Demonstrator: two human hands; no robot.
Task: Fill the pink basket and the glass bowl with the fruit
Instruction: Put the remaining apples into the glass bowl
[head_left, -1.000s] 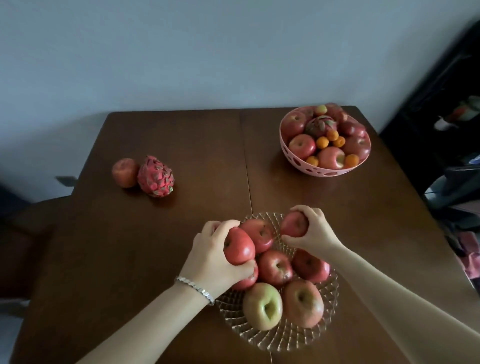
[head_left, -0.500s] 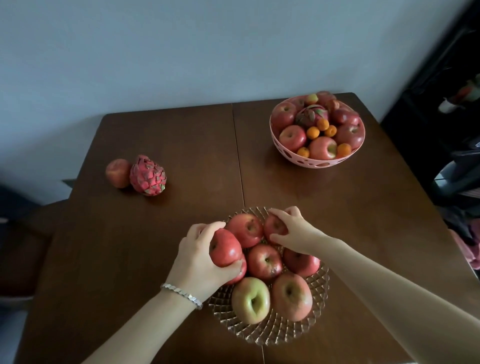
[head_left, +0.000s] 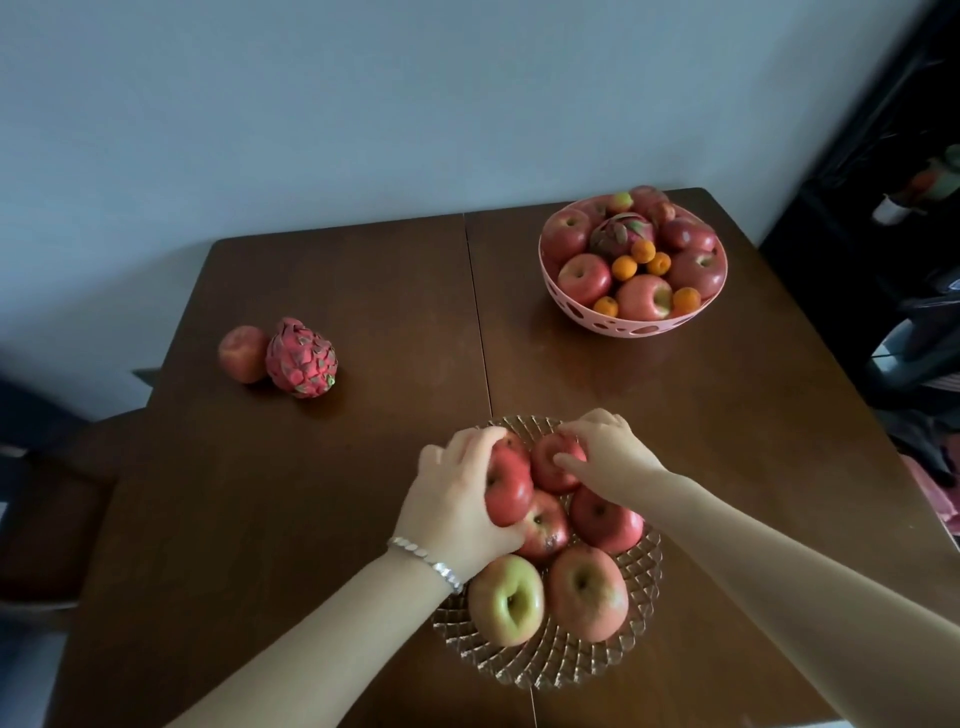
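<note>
A patterned glass bowl (head_left: 561, 662) near the table's front edge holds several apples. My left hand (head_left: 457, 499) wraps a red apple (head_left: 509, 491) at the bowl's left side, on top of the others. My right hand (head_left: 605, 452) grips a smaller red apple (head_left: 553, 465) at the bowl's far side. The pink basket (head_left: 631, 326) stands at the back right, heaped with apples, small orange fruits and a dragon fruit. Loose on the table's left lie a dragon fruit (head_left: 301, 358) and an apple (head_left: 243, 354), touching each other.
The brown wooden table (head_left: 337, 493) has a seam down its middle and stands against a pale wall. A chair (head_left: 47, 519) sits off the left edge. Dark furniture and clutter (head_left: 914, 291) crowd the right side.
Both hands have lowered their apples further into the glass bowl, toward its middle. The view has shifted, so the table sits lower and further right in the frame.
</note>
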